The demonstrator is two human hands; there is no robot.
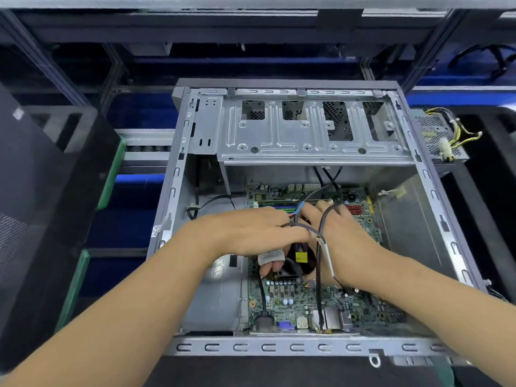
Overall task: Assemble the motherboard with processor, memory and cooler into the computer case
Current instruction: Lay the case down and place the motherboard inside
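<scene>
While both forearms reach into the case (435,196), left hand (251,233) — fingers curled — grips cables (321,227); right hand's (343,241) grip unclear.

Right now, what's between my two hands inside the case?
In the head view, dark cables loop between the left hand and right hand, over the black cooler with a yellow sticker, above the motherboard.

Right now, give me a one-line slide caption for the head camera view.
Both hands, left and right, work among cables over the motherboard seated in the open computer case.
</scene>
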